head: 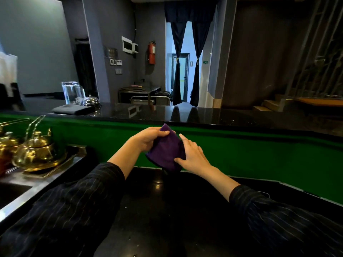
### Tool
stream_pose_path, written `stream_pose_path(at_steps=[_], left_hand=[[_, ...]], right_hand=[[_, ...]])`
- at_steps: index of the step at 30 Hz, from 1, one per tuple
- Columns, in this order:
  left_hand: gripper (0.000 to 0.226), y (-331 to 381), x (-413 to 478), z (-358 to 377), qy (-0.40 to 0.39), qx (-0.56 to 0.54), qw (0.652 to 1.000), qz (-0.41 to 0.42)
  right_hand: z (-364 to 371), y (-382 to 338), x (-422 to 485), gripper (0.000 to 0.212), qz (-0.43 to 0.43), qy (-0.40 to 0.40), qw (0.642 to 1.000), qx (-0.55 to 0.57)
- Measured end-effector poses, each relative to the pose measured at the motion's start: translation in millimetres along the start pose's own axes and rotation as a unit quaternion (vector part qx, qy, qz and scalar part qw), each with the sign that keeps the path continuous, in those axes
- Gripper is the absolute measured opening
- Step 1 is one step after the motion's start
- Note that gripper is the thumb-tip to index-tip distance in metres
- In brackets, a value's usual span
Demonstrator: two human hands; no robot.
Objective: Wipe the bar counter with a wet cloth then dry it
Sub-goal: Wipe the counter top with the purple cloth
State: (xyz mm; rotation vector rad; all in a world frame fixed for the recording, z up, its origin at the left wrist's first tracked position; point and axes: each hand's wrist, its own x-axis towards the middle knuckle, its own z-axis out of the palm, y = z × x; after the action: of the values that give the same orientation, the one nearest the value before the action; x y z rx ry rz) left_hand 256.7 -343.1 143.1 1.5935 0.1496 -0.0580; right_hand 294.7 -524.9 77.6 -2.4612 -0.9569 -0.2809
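Observation:
A folded purple cloth [166, 150] is held up in front of the green wall below the raised bar counter [185, 113]. My left hand [148, 139] grips the cloth's upper left edge, thumb on top. On the cloth's right side lies my right hand [192, 154], its thumb pinching the lower edge and its fingers stretched along the side. The bar counter is a glossy black stone top running across the view. Below my arms is a lower black worktop [167, 201].
On the bar counter at the left stand a clear glass jug [71, 92], a chrome bell [91, 100] and a dark folded item [72, 109]. Brass kettles [37, 151] sit on a tray beside a steel sink [11, 193] at the lower left.

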Motion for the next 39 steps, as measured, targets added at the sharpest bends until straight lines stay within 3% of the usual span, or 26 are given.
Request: stream_pose_path(at_steps=[3,5,9,14,19,23,26,32,35,36,39], left_hand=[[0.017,-11,-20,-40,0.032,-0.005,0.999,0.01],[0.014,-27,-34,-73,0.081,-0.013,0.997,0.004],[0.011,-57,-72,-143,0.153,-0.003,0.988,-0.013],[0.008,-82,-116,-222,0.236,0.119,0.964,-0.024],[0.018,-88,-149,-282,0.249,0.25,0.936,0.01],[0.017,-89,-167,-302,0.144,0.021,0.989,0.027],[0.02,-89,-175,-316,0.11,-0.07,0.991,0.038],[0.02,-85,-186,-327,0.102,-0.088,0.991,0.029],[0.04,-94,-192,-341,0.081,-0.164,0.983,0.025],[0.043,-98,-195,-345,0.075,-0.137,0.988,0.016],[0.038,-112,-202,-354,0.085,0.081,0.992,-0.035]], right_hand=[[22,-28,17,0.04,0.004,-0.025,0.989,0.144],[35,-53,24,0.022,0.012,-0.043,0.978,0.205],[67,-111,45,0.018,0.012,-0.116,0.959,0.257],[101,-192,68,0.022,-0.106,-0.204,0.941,0.248],[129,-264,79,0.018,-0.323,-0.1,0.937,0.085],[148,-300,79,0.017,-0.447,0.039,0.893,-0.035],[161,-311,86,0.017,-0.431,0.098,0.897,-0.036],[181,-324,95,0.017,-0.411,0.11,0.905,-0.032],[189,-334,98,0.013,-0.377,0.125,0.917,-0.031],[191,-337,99,0.013,-0.356,0.128,0.925,-0.025],[198,-342,102,0.018,-0.296,0.13,0.946,-0.034]])
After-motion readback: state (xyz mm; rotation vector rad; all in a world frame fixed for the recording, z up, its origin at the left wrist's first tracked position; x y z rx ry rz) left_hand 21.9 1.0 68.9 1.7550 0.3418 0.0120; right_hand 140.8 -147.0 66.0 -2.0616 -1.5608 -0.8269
